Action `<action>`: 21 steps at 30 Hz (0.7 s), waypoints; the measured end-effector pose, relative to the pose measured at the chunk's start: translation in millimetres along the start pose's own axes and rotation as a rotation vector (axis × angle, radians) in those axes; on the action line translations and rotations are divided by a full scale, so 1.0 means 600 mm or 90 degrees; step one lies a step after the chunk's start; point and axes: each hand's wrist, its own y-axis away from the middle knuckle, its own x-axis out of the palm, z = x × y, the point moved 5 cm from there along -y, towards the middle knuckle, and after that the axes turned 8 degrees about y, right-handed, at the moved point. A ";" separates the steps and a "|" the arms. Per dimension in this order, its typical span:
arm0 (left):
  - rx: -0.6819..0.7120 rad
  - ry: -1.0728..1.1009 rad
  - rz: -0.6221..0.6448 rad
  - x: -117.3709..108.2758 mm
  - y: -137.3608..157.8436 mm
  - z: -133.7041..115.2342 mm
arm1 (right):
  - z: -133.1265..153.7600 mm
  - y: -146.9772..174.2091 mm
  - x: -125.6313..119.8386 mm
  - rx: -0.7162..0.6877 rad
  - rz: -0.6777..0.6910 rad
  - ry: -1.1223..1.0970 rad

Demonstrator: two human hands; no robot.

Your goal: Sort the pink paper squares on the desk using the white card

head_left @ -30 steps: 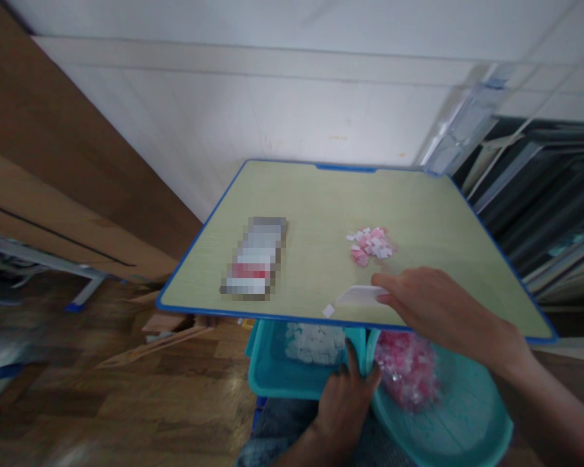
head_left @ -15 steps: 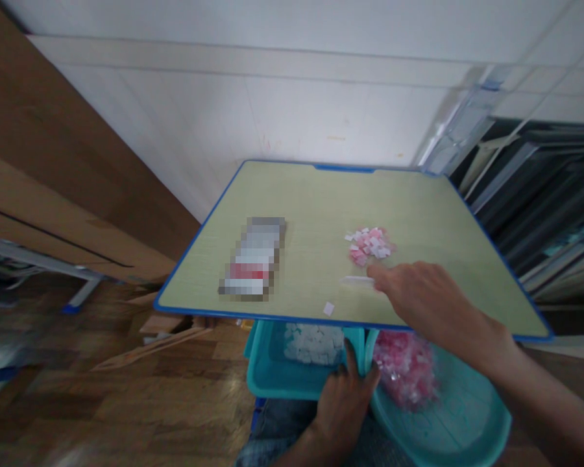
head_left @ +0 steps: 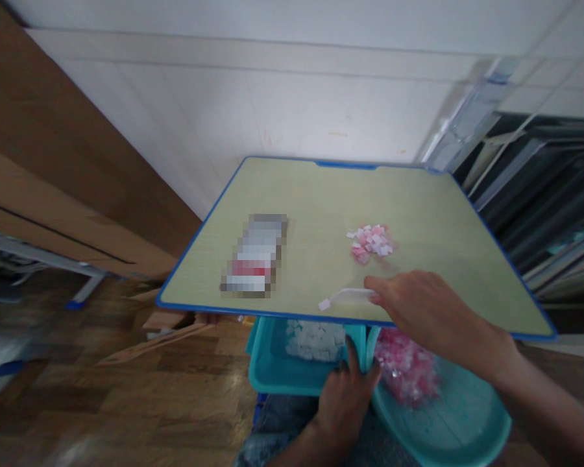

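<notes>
My right hand [head_left: 413, 301] is closed around slim white tweezers [head_left: 354, 294], low over the front of the pale board [head_left: 311, 194]. Their curved tip meets a small white square [head_left: 324, 304] near the board's front edge; whether it is pinched cannot be made out. Behind the hand lies a pile of pink and white squares [head_left: 372, 243]. Below the board, my left hand [head_left: 343, 399] grips the rim of a teal tray [head_left: 287, 388] where it meets a round teal basin [head_left: 486, 431]. Its index finger stretches along the tray, thumb towards the basin.
A blurred-out phone-shaped object [head_left: 255, 256] lies on the board's left. White squares [head_left: 316, 340] fill part of the tray, and a clear bag of pink pieces [head_left: 406, 366] rests in the basin. A white wall [head_left: 272, 104] stands behind; dark flat panels [head_left: 555, 188] lean at right.
My right hand has shifted slightly down towards the board's front edge, bringing the tweezers' tip to the lone white square. My left hand keeps its place.
</notes>
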 end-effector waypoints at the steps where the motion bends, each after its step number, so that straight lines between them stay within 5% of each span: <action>1: 0.001 0.001 -0.003 0.000 0.000 0.000 | 0.002 0.001 0.001 -0.009 -0.002 -0.005; 10: -0.002 0.002 -0.050 0.004 0.002 0.000 | 0.016 0.017 0.007 -0.077 -0.012 -0.047; 21: 0.002 0.002 -0.040 0.004 0.000 0.000 | 0.004 -0.001 0.005 -0.017 0.016 -0.013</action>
